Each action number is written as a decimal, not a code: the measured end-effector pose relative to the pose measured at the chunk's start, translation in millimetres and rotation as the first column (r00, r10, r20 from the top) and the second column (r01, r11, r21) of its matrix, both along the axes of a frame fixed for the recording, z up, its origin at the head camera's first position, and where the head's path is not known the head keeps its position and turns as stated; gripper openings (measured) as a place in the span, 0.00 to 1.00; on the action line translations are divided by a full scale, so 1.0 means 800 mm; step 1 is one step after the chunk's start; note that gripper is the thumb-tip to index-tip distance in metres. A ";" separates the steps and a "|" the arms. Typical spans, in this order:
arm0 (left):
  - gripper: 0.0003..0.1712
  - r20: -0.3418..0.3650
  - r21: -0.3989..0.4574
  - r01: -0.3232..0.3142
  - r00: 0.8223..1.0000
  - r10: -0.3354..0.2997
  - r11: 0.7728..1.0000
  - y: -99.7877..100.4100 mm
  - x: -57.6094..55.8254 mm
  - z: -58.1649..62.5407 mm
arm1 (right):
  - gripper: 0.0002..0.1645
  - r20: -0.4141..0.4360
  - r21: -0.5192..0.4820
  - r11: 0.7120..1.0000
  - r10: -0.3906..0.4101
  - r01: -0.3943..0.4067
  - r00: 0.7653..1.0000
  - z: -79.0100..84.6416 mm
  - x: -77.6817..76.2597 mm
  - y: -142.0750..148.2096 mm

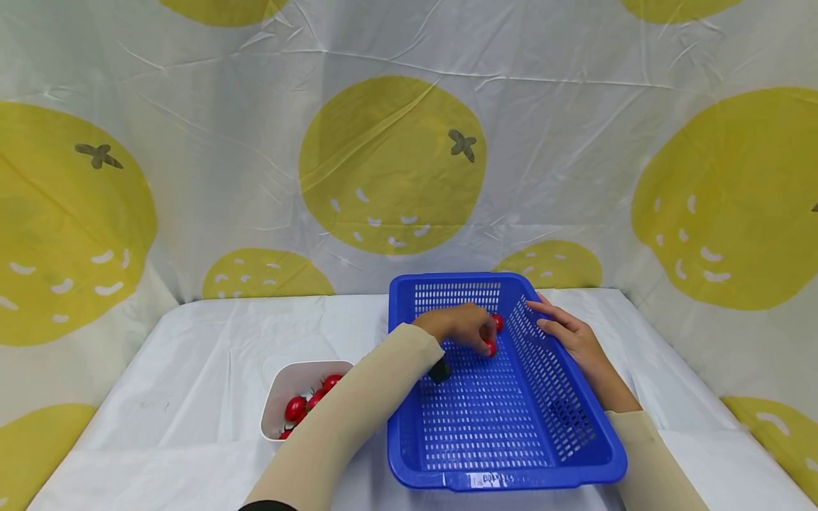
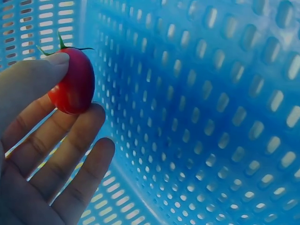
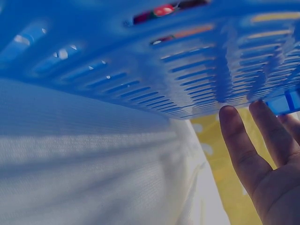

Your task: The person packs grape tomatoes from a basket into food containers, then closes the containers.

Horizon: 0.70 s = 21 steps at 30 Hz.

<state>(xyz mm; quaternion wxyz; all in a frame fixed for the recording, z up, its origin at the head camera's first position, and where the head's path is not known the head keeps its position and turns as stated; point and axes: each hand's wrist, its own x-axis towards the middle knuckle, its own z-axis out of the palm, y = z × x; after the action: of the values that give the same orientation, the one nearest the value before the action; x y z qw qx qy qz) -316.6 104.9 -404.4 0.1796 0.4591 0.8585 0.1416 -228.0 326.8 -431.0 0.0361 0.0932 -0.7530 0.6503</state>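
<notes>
My left hand (image 1: 471, 328) reaches into the blue perforated basket (image 1: 505, 479), close over its floor near the right wall. Between its thumb and fingertips it pinches a small red cherry tomato (image 2: 77, 86) with a green stem top. Another cherry tomato (image 1: 497, 322) lies in the basket just beyond the hand. My right hand (image 1: 578, 344) rests at the basket's right rim, thumb and a finger lying over the edge. Its other fingers (image 3: 241, 150) stretch out nearly straight with their tips at the outer side of the wall.
A white square container (image 1: 276, 404) with several red cherry tomatoes (image 1: 296, 409) stands left of the basket, partly covered by my left forearm. White cloth (image 1: 192, 369) covers the table. Behind hangs a curtain (image 1: 543, 163) printed with yellow fruit.
</notes>
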 end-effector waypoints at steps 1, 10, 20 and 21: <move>0.09 0.002 0.010 0.002 1.000 -0.002 1.000 0.000 0.000 0.001 | 0.27 -0.001 0.001 1.000 -0.002 0.002 1.000 0.000 0.000 0.000; 0.07 -0.064 0.165 0.045 0.997 -0.034 0.985 0.003 0.000 0.010 | 0.27 -0.012 0.030 1.000 -0.010 0.011 1.000 0.003 0.001 0.000; 0.09 -0.068 0.283 0.040 0.997 -0.021 0.958 0.004 0.000 0.018 | 0.27 -0.017 0.051 0.999 -0.013 0.014 1.000 0.003 0.001 -0.001; 0.09 -0.076 0.293 0.042 0.997 -0.021 0.955 0.004 0.000 0.019 | 0.27 -0.018 0.054 0.998 -0.014 0.015 1.000 0.003 0.001 -0.001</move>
<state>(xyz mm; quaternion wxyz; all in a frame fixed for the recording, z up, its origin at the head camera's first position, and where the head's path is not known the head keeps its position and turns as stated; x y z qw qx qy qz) -316.9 107.8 -389.4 0.0804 0.4992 0.8263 0.2481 -227.1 326.0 -428.8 0.0451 0.0942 -0.7708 0.6284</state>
